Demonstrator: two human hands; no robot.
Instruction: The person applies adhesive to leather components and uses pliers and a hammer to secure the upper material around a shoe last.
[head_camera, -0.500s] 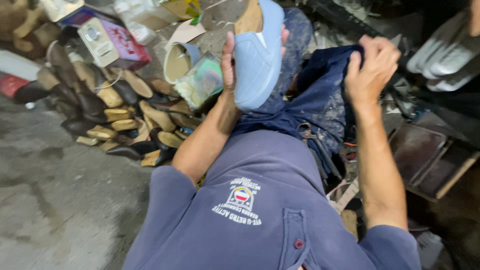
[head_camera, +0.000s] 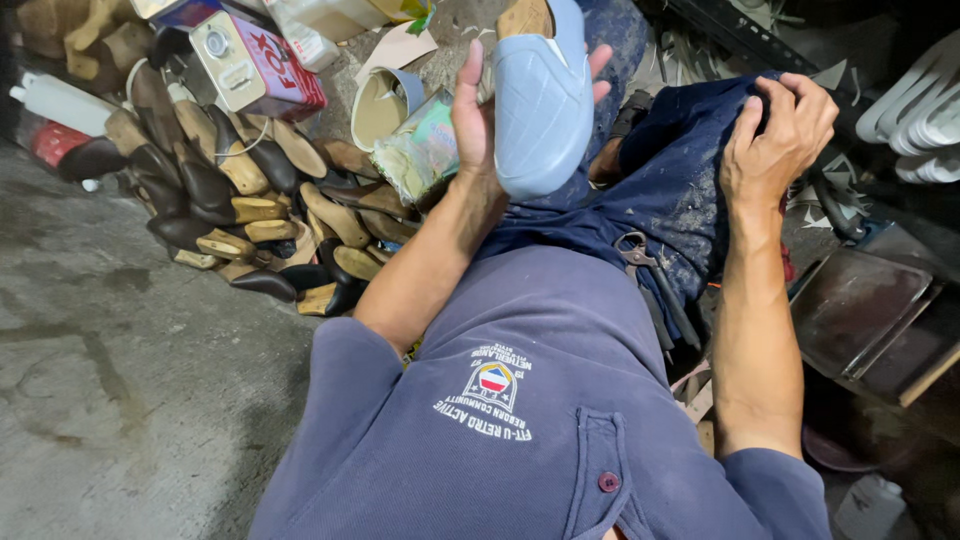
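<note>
Nearest, pincers (head_camera: 650, 290) lie in the lap on the dusty blue trousers (head_camera: 670, 200). The right hand (head_camera: 775, 140) rests on the raised knee, fingers curled loosely over the cloth and holding nothing. Further out the left hand (head_camera: 480, 120) cradles a pale blue shoe upper on its last (head_camera: 540, 100), toe downward, fingers wrapped behind; this looks like inspection, and any further work would need the free hand on a tool. Beyond lie wooden lasts (head_camera: 240, 210) and a glue tin (head_camera: 255, 65).

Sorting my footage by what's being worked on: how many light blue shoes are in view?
1. The light blue shoe is gripped in the left hand, raised above the lap; the right hand rests on the knee. Others could be hidden among the pile of wooden shoe lasts.
</note>
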